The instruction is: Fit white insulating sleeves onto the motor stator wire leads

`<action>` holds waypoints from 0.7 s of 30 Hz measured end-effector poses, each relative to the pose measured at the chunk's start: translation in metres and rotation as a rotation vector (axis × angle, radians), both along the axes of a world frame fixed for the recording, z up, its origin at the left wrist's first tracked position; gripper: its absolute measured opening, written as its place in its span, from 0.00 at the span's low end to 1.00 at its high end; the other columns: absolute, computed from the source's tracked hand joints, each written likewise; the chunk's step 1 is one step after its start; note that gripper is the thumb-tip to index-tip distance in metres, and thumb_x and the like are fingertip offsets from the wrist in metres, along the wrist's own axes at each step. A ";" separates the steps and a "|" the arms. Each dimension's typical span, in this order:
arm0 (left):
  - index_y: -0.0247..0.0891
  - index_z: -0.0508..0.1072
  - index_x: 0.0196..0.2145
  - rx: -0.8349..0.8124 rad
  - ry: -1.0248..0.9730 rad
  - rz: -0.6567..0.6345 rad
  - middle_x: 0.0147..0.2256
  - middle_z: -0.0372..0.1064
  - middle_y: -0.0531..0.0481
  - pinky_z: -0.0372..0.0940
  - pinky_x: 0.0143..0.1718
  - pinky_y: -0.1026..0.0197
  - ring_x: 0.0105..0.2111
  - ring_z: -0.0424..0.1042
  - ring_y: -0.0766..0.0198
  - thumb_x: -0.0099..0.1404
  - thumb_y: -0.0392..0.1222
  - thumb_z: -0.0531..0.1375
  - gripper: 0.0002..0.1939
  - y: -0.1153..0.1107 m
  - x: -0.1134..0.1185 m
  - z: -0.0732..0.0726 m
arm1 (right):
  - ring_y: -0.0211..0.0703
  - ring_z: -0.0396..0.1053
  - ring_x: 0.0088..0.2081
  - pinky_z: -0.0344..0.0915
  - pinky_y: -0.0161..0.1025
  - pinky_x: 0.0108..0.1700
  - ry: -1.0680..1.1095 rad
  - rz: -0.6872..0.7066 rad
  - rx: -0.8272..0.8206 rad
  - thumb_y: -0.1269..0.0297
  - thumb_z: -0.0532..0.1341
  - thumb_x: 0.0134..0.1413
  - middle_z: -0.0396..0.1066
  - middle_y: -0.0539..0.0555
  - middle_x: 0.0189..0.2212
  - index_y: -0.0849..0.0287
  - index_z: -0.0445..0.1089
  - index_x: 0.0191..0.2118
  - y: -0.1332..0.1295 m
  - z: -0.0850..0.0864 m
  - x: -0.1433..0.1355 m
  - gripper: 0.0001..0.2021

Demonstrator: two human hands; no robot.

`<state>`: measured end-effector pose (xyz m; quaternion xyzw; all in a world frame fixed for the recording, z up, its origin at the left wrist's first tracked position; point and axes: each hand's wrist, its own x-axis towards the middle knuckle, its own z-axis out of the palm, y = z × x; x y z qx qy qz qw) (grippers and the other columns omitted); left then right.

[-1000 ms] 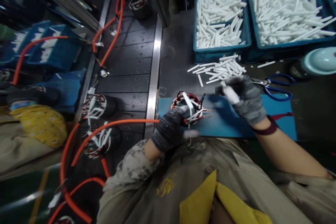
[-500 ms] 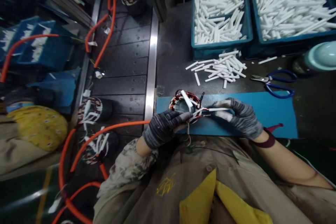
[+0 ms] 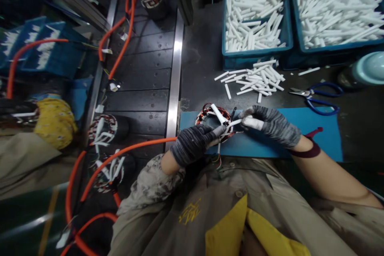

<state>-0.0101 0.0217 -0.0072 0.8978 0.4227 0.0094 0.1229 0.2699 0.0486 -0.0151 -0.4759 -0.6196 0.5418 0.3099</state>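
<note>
A motor stator (image 3: 200,117) with copper and white-laced windings lies in front of me, with a white sleeve standing tilted over its bore. My left hand (image 3: 193,144), in a grey knit glove, has thumb and fingers pinched on the stator's lead wires at the near right side. In my right hand (image 3: 267,125), gloved with white fingertips, is a short white insulating sleeve (image 3: 235,123), held at its right end. The sleeve's left end reaches the wires beside my left fingertips; how far it covers a wire is hard to see. Lead wires (image 3: 219,154) hang toward my shirt.
Blue bins (image 3: 257,54) of white sleeves stand at the back, with a loose pile (image 3: 264,79) before them. Blue-handled scissors (image 3: 322,95) and a light-blue-lidded container (image 3: 370,68) lie right. Left, a slatted conveyor (image 3: 147,98) carries stators and an orange tube (image 3: 129,144); a co-worker's yellow sleeve (image 3: 55,122) shows beyond.
My right hand has brought the white sleeve left, closer to my left fingertips and the stator's wires. My left hand keeps its pinch. The co-worker's yellow sleeve has shifted.
</note>
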 end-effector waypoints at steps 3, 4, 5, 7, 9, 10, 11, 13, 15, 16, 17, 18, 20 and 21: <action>0.51 0.70 0.65 -0.005 -0.005 -0.022 0.39 0.77 0.47 0.68 0.35 0.63 0.35 0.75 0.62 0.76 0.50 0.57 0.22 0.004 0.008 0.002 | 0.50 0.77 0.39 0.70 0.45 0.45 -0.224 0.026 0.190 0.52 0.60 0.67 0.82 0.57 0.38 0.57 0.80 0.47 0.002 0.008 -0.011 0.16; 0.50 0.72 0.64 0.010 -0.017 -0.008 0.40 0.77 0.47 0.68 0.34 0.63 0.36 0.76 0.61 0.76 0.50 0.57 0.21 0.005 0.010 0.003 | 0.52 0.76 0.39 0.70 0.47 0.47 -0.352 0.019 0.279 0.54 0.58 0.68 0.82 0.59 0.38 0.58 0.80 0.48 0.002 0.010 -0.016 0.16; 0.49 0.73 0.63 0.032 -0.036 0.015 0.40 0.78 0.47 0.68 0.33 0.62 0.36 0.76 0.60 0.76 0.50 0.57 0.21 0.006 0.014 0.004 | 0.54 0.76 0.40 0.69 0.49 0.48 -0.484 0.010 0.361 0.57 0.57 0.69 0.81 0.61 0.38 0.59 0.80 0.49 0.002 0.013 -0.021 0.17; 0.46 0.75 0.61 0.074 -0.099 0.061 0.40 0.79 0.47 0.70 0.37 0.61 0.39 0.78 0.59 0.77 0.49 0.56 0.20 0.007 0.020 0.006 | 0.57 0.76 0.43 0.68 0.52 0.50 -0.645 0.009 0.469 0.60 0.55 0.70 0.81 0.63 0.39 0.61 0.80 0.52 0.005 0.016 -0.024 0.18; 0.44 0.75 0.60 0.104 -0.168 0.102 0.41 0.80 0.46 0.72 0.42 0.59 0.41 0.79 0.58 0.76 0.50 0.57 0.20 0.004 0.025 0.009 | 0.55 0.77 0.45 0.69 0.49 0.50 -0.581 0.081 0.460 0.57 0.54 0.71 0.82 0.61 0.43 0.58 0.79 0.54 0.015 0.017 -0.016 0.19; 0.42 0.75 0.60 0.118 -0.197 0.120 0.42 0.80 0.45 0.73 0.44 0.57 0.43 0.79 0.56 0.75 0.52 0.59 0.21 0.001 0.028 0.010 | 0.53 0.77 0.46 0.70 0.48 0.51 -0.508 0.111 0.432 0.55 0.53 0.72 0.82 0.59 0.45 0.57 0.78 0.54 0.022 0.015 -0.011 0.20; 0.41 0.75 0.59 0.131 -0.222 0.139 0.43 0.80 0.44 0.73 0.46 0.55 0.44 0.79 0.55 0.73 0.54 0.61 0.23 -0.002 0.030 0.010 | 0.52 0.77 0.47 0.70 0.47 0.52 -0.449 0.123 0.409 0.53 0.52 0.73 0.82 0.58 0.47 0.56 0.78 0.55 0.031 0.012 -0.005 0.21; 0.39 0.75 0.59 0.147 -0.266 0.187 0.44 0.80 0.43 0.74 0.47 0.52 0.45 0.79 0.52 0.70 0.55 0.65 0.26 -0.007 0.033 0.010 | 0.55 0.76 0.52 0.68 0.51 0.57 -0.486 0.072 0.421 0.52 0.50 0.74 0.80 0.59 0.50 0.58 0.77 0.55 0.049 0.004 0.002 0.23; 0.39 0.74 0.59 0.131 -0.327 0.236 0.46 0.81 0.43 0.74 0.49 0.51 0.46 0.80 0.52 0.66 0.51 0.68 0.27 -0.010 0.035 0.009 | 0.61 0.71 0.59 0.62 0.59 0.63 -0.684 0.050 0.499 0.53 0.53 0.73 0.77 0.63 0.55 0.59 0.77 0.57 0.063 -0.008 -0.003 0.22; 0.39 0.74 0.58 0.119 -0.360 0.254 0.47 0.80 0.43 0.74 0.50 0.51 0.46 0.80 0.52 0.65 0.48 0.69 0.26 -0.010 0.035 0.009 | 0.64 0.68 0.61 0.59 0.63 0.65 -0.783 0.082 0.535 0.54 0.55 0.71 0.76 0.63 0.57 0.58 0.77 0.57 0.069 -0.014 -0.009 0.20; 0.40 0.75 0.57 0.114 -0.390 0.264 0.47 0.80 0.44 0.74 0.50 0.52 0.45 0.80 0.53 0.64 0.46 0.70 0.25 -0.011 0.035 0.008 | 0.65 0.66 0.64 0.55 0.66 0.67 -0.857 0.133 0.558 0.55 0.57 0.70 0.75 0.62 0.58 0.57 0.77 0.57 0.073 -0.020 -0.017 0.19; 0.40 0.76 0.54 0.109 -0.414 0.260 0.46 0.81 0.45 0.75 0.49 0.52 0.44 0.80 0.54 0.63 0.44 0.70 0.22 -0.011 0.034 0.008 | 0.66 0.64 0.65 0.52 0.67 0.69 -0.904 0.184 0.570 0.56 0.59 0.69 0.75 0.61 0.60 0.56 0.77 0.56 0.075 -0.025 -0.024 0.18; 0.40 0.78 0.49 0.105 -0.441 0.228 0.42 0.81 0.46 0.75 0.46 0.53 0.41 0.80 0.55 0.63 0.42 0.69 0.16 -0.010 0.033 0.007 | 0.64 0.65 0.65 0.50 0.67 0.71 -0.925 0.223 0.578 0.58 0.60 0.68 0.75 0.60 0.59 0.56 0.78 0.55 0.077 -0.032 -0.035 0.16; 0.40 0.79 0.47 0.107 -0.448 0.213 0.40 0.80 0.46 0.75 0.45 0.53 0.40 0.79 0.55 0.64 0.42 0.68 0.13 -0.010 0.033 0.007 | 0.63 0.66 0.64 0.52 0.66 0.70 -0.899 0.202 0.577 0.60 0.59 0.68 0.76 0.60 0.59 0.56 0.78 0.54 0.077 -0.032 -0.036 0.15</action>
